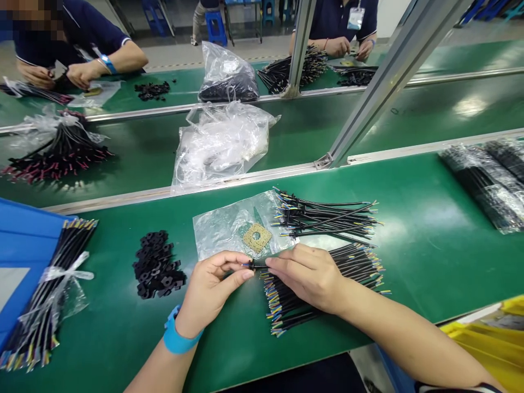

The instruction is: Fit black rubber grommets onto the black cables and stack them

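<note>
Between both hands is a short black cable (259,266) with a small black fitting (250,264) near its left end. My left hand (216,284) pinches that fitting between thumb and fingertips. Fingers closed round the cable, my right hand (307,275) holds it just to the right. Under the right hand lies a row of black cables (286,305) with coloured wire ends. Beyond it is a pile of cables (327,215) bearing black fittings. A yellowish square sponge (257,238) with a central hole rests on a clear plastic bag (216,226). Loose black fittings (158,265) are heaped left of my left hand.
A tied cable bundle (53,295) leans by a blue bin (24,240) at left. Wrapped cable packs (487,180) lie at right. A metal frame post (380,82) rises from the bench's far edge. Two people work across the belt, near plastic bags (225,139).
</note>
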Demonstrator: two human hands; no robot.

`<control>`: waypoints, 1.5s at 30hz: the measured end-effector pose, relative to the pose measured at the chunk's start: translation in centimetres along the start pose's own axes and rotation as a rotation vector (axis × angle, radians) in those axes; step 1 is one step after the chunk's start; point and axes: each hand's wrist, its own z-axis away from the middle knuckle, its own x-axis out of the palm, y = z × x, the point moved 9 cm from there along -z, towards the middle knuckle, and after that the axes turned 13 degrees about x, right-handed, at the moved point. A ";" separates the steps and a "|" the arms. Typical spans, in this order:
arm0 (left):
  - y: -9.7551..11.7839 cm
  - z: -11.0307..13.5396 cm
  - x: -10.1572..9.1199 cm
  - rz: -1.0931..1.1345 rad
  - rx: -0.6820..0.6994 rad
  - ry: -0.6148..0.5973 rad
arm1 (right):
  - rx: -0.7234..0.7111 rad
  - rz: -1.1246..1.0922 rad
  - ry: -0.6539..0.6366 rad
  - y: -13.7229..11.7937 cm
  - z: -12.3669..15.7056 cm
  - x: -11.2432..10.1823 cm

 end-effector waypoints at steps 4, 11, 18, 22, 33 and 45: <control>2.4 0.1 -0.2 -0.178 0.258 0.012 | 0.088 -0.098 -0.102 0.4 -0.2 0.5; 3.6 0.1 0.4 -0.260 0.322 -0.092 | 0.277 -0.322 -0.338 1.3 -0.1 1.7; 2.0 0.4 0.4 -0.143 0.175 -0.046 | 0.252 -0.322 -0.267 1.1 -0.2 1.3; 1.4 0.4 0.6 -0.098 0.113 0.001 | 0.203 -0.264 -0.187 0.7 -0.1 1.0; 1.9 0.5 1.4 -0.112 0.156 -0.038 | 0.185 -0.272 -0.188 0.1 0.2 1.8; 5.6 2.6 -14.6 -0.771 0.203 0.729 | 0.082 0.293 -0.041 3.2 -1.0 -2.8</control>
